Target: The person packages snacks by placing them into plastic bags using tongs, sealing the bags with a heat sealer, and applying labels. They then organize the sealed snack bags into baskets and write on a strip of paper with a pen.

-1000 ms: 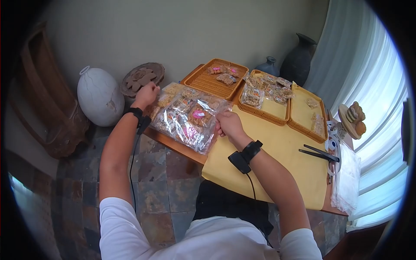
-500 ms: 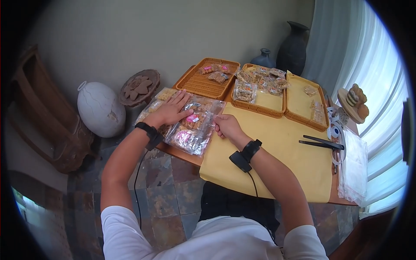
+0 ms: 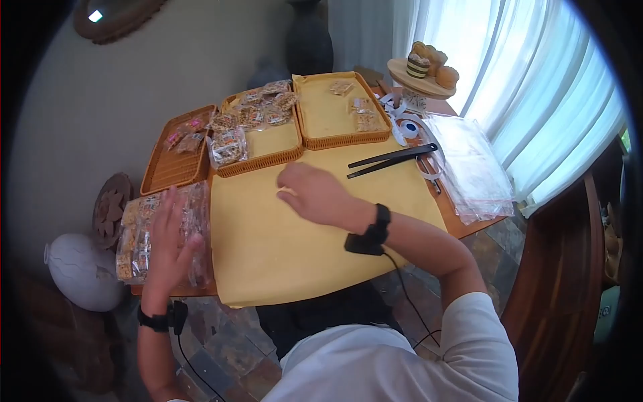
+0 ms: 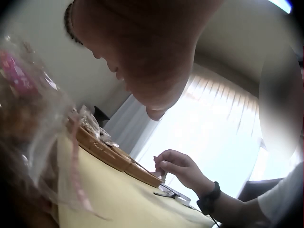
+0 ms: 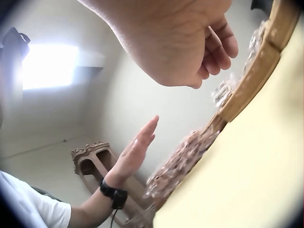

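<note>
My left hand (image 3: 172, 244), fingers straight, is over the clear bags of packaged snacks (image 3: 130, 258) at the table's left end. In the right wrist view this left hand (image 5: 132, 159) shows above the bags, with a gap beneath it. Over the yellow sheet (image 3: 254, 248) is my right hand (image 3: 328, 197), its fingers loosely bent and holding nothing. The right wrist view shows that hand's curled fingers (image 5: 218, 57) with no thing between them. Pink-labelled plastic wrapping (image 4: 19, 76) looms close in the left wrist view.
Three wicker trays line the table's back: a left one (image 3: 157, 171), a middle one (image 3: 268, 159) with several snack packs, and a right one (image 3: 341, 142). Black tongs (image 3: 395, 158), a tape roll (image 3: 408, 129) and flat clear bags (image 3: 469, 167) lie at right. Bread stands on a wooden stand (image 3: 422, 84).
My left hand pressed flat on the snack bag and has now lifted off it. The right hand has let go of the bag's edge and moved right over the sheet. The head view has turned right.
</note>
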A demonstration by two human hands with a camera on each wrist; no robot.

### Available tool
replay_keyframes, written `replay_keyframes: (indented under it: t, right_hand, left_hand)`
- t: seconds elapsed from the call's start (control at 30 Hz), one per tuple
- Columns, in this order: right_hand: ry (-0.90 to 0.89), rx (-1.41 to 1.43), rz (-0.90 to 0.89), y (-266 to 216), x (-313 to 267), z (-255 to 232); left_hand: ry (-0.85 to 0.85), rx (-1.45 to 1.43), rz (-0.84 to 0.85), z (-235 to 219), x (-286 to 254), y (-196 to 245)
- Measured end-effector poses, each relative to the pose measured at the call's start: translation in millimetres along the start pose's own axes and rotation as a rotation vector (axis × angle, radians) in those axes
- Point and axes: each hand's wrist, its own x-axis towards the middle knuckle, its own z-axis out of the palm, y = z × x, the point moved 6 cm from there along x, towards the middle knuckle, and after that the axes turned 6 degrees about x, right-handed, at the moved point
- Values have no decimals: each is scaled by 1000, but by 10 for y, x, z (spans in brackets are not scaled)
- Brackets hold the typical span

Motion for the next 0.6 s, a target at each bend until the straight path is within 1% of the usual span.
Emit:
replay_keyframes:
  t: [0.07,0.1,0.17,0.2,0.27,0.3,0.33,0.37,0.4,0.47,0.5,0.53,0.6]
  right_hand:
    - [68,-169,11,232,-288,-622]
    - [89,-240,65,384,-448,-891]
    - [98,-402,189,771,-755,-1399]
    - [89,-491,259,995,-878,-1634]
    - [158,-479,447,1356,-998,-2073]
    - [148,-554,522,1585,-1038,-2257]
    - [142,-627,599,1793,-1033,-2395]
    - [68,-594,818,2007,-1020,-2460]
    - [71,-593,822,2102,-975,-2470]
    - [-142,-482,1035,2420,-1024,-2256]
    - [-155,-547,994,2519,-986,-2189]
    - [-165,-548,985,2538,-956,-2172]
    - [-179,-436,866,2544,-892,-2064]
  left_hand:
    - [-171,77,199,103,-34,590]
    - [-165,57,202,197,-5,715]
    - [-180,-86,365,384,17,1000]
    - [-173,-101,363,487,70,1065]
    - [-176,-238,437,714,240,1216]
    - [-174,-243,435,804,331,1271]
    - [-198,-318,390,894,441,1302]
    - [-223,-391,347,992,562,1329]
    - [-225,-391,351,1106,680,1366]
    - [-222,-396,331,1353,918,1399]
    - [-217,-398,322,1467,1035,1398]
    - [-211,-429,270,1558,1151,1371]
    - [-208,-468,186,1669,1268,1302]
